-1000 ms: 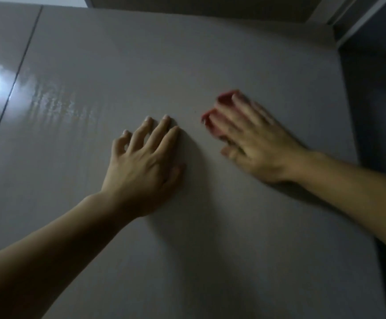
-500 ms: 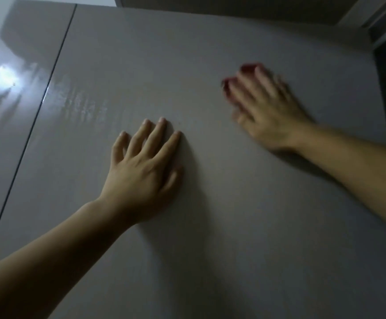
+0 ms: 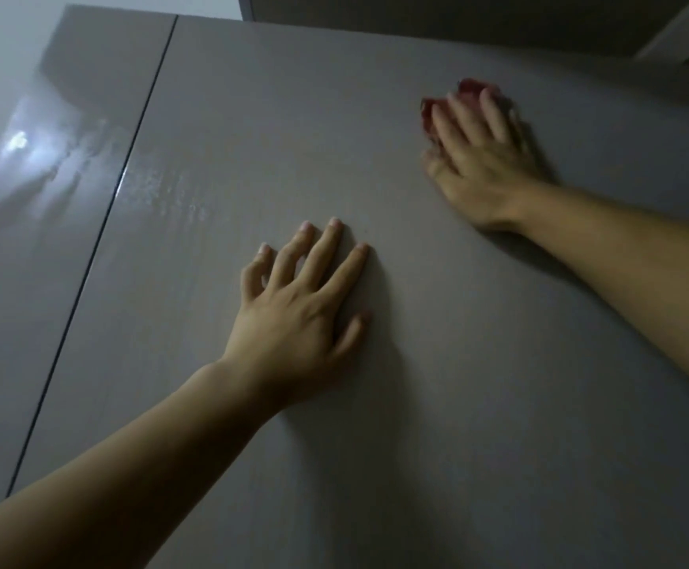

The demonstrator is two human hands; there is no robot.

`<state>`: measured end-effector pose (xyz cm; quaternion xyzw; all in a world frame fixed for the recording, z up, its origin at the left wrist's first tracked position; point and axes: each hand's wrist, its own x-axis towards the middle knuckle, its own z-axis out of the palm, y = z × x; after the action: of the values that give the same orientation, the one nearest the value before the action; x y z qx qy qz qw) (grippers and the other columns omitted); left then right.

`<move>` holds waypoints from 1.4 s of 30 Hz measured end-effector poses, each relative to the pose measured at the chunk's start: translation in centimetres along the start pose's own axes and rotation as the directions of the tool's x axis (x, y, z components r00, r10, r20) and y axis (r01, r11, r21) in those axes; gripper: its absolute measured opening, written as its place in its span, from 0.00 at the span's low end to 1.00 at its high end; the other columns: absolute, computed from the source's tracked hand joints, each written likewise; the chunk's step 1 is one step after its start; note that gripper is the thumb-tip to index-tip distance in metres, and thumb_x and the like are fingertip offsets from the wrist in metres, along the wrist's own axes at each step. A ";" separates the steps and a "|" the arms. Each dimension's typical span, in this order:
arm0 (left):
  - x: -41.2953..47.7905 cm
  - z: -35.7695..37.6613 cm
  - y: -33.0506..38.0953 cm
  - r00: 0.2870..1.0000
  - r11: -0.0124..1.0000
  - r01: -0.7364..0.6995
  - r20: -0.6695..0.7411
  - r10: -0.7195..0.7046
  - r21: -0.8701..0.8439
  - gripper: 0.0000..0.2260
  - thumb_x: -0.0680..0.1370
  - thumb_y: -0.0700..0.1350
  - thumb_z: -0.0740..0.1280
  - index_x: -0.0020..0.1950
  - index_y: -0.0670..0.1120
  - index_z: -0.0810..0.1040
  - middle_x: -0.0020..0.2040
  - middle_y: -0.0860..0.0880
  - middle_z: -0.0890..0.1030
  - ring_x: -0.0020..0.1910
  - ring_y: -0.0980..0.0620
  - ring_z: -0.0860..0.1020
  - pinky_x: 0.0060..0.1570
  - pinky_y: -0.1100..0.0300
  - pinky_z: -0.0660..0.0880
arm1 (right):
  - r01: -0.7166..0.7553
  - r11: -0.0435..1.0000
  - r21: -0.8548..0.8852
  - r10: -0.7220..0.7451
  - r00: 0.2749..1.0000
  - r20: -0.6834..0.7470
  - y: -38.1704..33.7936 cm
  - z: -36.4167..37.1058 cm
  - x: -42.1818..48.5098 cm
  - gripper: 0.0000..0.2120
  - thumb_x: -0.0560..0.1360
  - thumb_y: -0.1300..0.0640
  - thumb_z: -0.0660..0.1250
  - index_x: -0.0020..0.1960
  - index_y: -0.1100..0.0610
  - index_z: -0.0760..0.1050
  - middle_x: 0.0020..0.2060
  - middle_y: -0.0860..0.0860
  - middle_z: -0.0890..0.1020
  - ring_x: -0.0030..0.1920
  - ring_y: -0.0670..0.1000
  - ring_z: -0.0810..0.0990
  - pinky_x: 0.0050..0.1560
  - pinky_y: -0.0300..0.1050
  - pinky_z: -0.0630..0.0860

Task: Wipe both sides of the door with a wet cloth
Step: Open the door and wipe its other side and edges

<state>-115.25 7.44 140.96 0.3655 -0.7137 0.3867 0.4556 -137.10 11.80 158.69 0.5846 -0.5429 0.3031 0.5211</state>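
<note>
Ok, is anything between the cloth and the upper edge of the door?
Nothing visible. The right hand presses the red cloth flat on the door, with bare surface above it. The left hand rests lower and further left, out of that path.

door [image 3: 416, 363]: plain grey-beige, faint pale streaks near left edge | cloth [image 3: 469, 89]: dark red, unpatterned | adjoining panel [image 3: 27, 281]: glossy grey, white glare spot | seam [image 3: 90, 260]: black line
</note>
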 end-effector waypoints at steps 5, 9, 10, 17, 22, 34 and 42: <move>-1.0 -0.4 -1.6 0.998 0.999 -0.050 -0.034 0.049 -0.021 0.34 0.80 0.65 0.46 0.84 0.53 0.52 0.84 0.47 0.49 0.83 0.45 0.46 0.79 0.40 0.45 | 0.417 0.907 -0.067 -0.418 0.908 -0.003 -4.1 2.5 -7.6 0.39 0.77 0.32 0.35 0.84 0.48 0.42 0.83 0.49 0.41 0.81 0.56 0.33 0.80 0.58 0.36; -1.9 -1.1 -5.0 0.993 0.994 0.099 -0.071 -0.096 0.053 0.33 0.80 0.64 0.47 0.83 0.51 0.57 0.83 0.41 0.54 0.83 0.39 0.48 0.76 0.29 0.43 | 0.398 0.909 -0.125 -0.395 0.918 0.046 -3.4 1.8 -5.0 0.38 0.76 0.32 0.35 0.83 0.45 0.39 0.83 0.47 0.40 0.81 0.54 0.33 0.79 0.53 0.31; -1.9 -1.2 -5.8 0.989 0.989 0.140 -0.052 -0.137 0.055 0.32 0.80 0.65 0.46 0.83 0.54 0.54 0.84 0.43 0.51 0.83 0.38 0.45 0.75 0.27 0.41 | 0.307 0.945 -0.110 -0.307 0.952 0.015 -3.6 1.2 -2.6 0.39 0.75 0.32 0.34 0.84 0.46 0.41 0.83 0.47 0.42 0.82 0.56 0.36 0.79 0.54 0.33; -2.2 -1.5 -7.3 0.991 0.989 0.129 -0.028 -0.127 0.070 0.33 0.79 0.68 0.41 0.83 0.58 0.49 0.84 0.46 0.48 0.82 0.37 0.46 0.75 0.28 0.46 | 0.365 0.929 -0.054 -0.367 0.930 -0.020 -10.2 2.1 -4.0 0.39 0.77 0.33 0.35 0.84 0.49 0.43 0.83 0.49 0.43 0.82 0.57 0.35 0.80 0.58 0.36; -2.6 -2.1 -8.7 0.996 0.994 0.084 -0.008 -0.084 0.069 0.32 0.80 0.66 0.44 0.83 0.57 0.50 0.85 0.48 0.48 0.83 0.39 0.47 0.76 0.31 0.48 | 0.365 0.927 -0.084 -0.365 0.931 0.014 -9.8 1.5 -2.8 0.37 0.77 0.34 0.36 0.84 0.47 0.42 0.83 0.47 0.43 0.82 0.55 0.36 0.80 0.55 0.36; -6.0 -3.7 -13.5 0.994 0.994 0.111 0.006 -0.111 -0.012 0.36 0.78 0.66 0.43 0.84 0.51 0.49 0.84 0.46 0.48 0.83 0.42 0.41 0.78 0.34 0.40 | 0.412 0.898 -0.155 -0.406 0.911 0.073 -13.4 1.1 -4.7 0.40 0.78 0.32 0.35 0.84 0.53 0.39 0.82 0.51 0.38 0.81 0.54 0.32 0.79 0.51 0.29; -7.8 -3.2 -15.5 0.978 0.977 0.209 -0.014 -0.209 -0.032 0.35 0.77 0.68 0.41 0.83 0.55 0.49 0.84 0.47 0.46 0.83 0.44 0.39 0.79 0.37 0.39 | 0.460 0.883 -0.093 -0.460 0.887 0.024 -18.8 2.1 -2.8 0.39 0.75 0.29 0.32 0.81 0.45 0.31 0.82 0.54 0.34 0.80 0.59 0.29 0.78 0.56 0.29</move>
<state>-98.05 4.89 137.98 0.4281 -0.6732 0.3287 0.5055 -120.27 8.17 150.27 0.6712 -0.4030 0.1441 0.6052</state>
